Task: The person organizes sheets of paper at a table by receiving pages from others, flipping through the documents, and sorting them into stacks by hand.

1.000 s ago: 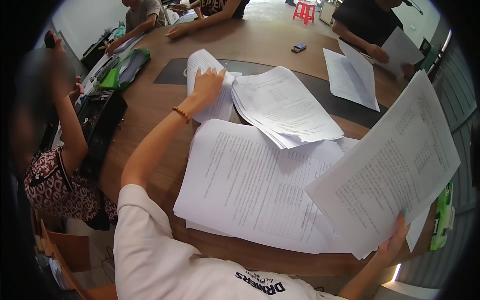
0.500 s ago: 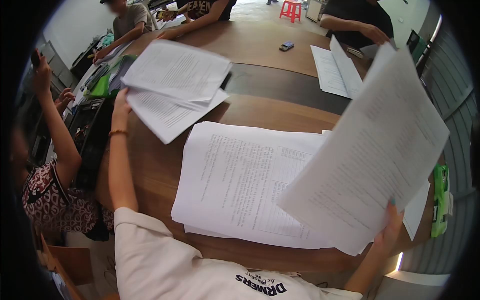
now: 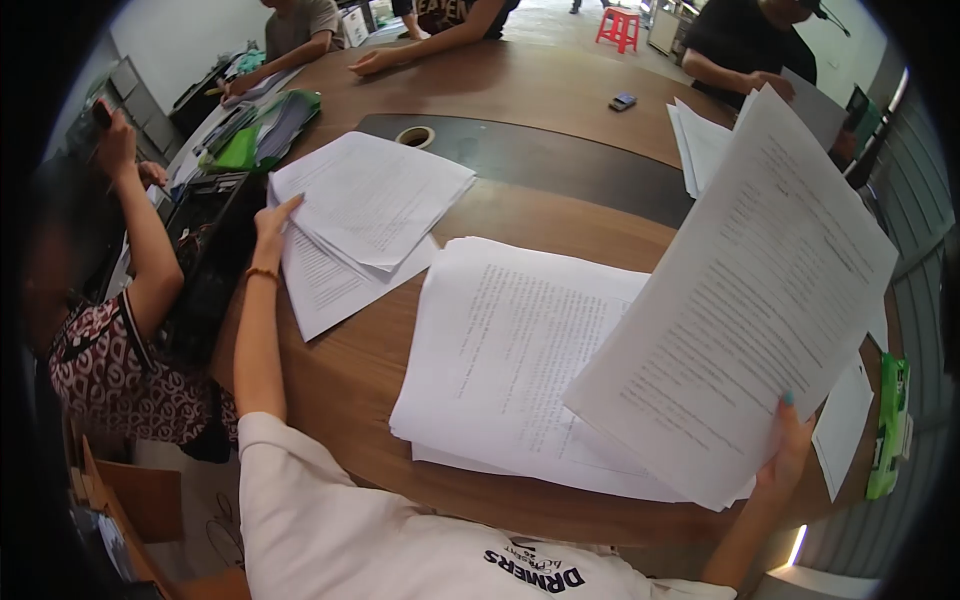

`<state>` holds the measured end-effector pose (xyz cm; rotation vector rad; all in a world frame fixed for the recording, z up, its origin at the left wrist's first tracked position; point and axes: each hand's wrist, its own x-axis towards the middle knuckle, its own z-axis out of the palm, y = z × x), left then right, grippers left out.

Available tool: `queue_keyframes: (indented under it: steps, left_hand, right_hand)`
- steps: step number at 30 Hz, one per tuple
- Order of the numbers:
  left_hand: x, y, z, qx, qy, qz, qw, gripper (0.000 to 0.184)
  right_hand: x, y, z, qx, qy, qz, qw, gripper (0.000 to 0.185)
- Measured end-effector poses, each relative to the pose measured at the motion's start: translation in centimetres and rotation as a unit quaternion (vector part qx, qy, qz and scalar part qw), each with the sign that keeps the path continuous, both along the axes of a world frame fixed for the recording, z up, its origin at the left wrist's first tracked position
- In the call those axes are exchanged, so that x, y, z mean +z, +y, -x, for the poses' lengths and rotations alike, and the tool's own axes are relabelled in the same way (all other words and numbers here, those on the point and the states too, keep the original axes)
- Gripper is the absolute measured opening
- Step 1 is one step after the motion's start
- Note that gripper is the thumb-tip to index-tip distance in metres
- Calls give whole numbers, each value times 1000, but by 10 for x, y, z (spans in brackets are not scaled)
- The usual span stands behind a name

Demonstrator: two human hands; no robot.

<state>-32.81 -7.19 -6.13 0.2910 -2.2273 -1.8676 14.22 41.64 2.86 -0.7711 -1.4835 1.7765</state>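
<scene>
- Fingers of the left hand point(image 3: 271, 228): closed on the left edge of the left-hand papers point(image 3: 385, 195); thumb lay on top, the others were hidden beneath.
- Left-hand papers: printed sheets in overlapping layers, fanned out to the right of those fingers, over the tabletop point(image 3: 330, 390); whether flat or slightly lifted could not be told.
- Fingers of the right hand point(image 3: 787, 450): grasping the raised papers point(image 3: 745, 290) near their lower right edge; these stood tilted up, beyond and left of the fingers, sheet count unclear.
- Middle pile point(image 3: 510, 370): printed sheets between the two sets of fingers, partly covered by the raised papers.
- Tape roll point(image 3: 431, 138): beyond and right of the left fingers, just past the left-hand papers.
- Loose paper point(image 3: 843, 425): just right of the right fingers, with a green packet point(image 3: 888, 430) farther out.
- Step in hand, as judged: two lots handled apart, left lot spread out, right lot held up over the middle pile.
- Next move, as judged: called for full support under the left-hand papers before those fingers loosened, and a firm right grasp against sagging.
</scene>
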Motion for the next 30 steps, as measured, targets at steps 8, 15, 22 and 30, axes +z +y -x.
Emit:
queue_keyframes:
  steps: [8, 15, 22, 30]
  left_hand:
    - [94, 5, -36, -100, 268, -34, 958, 27]
    - [191, -34, -69, -114, 209, 103, 966, 22]
    - [105, -46, -31, -113, -108, 442, 883, 33]
    - [42, 16, -73, -40, 314, 452, 834, 43]
  right_hand:
    - [-13, 3, -22, -3, 53, -29, 998, 59]
    - [-16, 12, -15, 78, 43, -10, 996, 59]
    - [-27, 7, 7, 123, 70, 10, 990, 57]
    - [-16, -4, 16, 125, 18, 3, 992, 58]
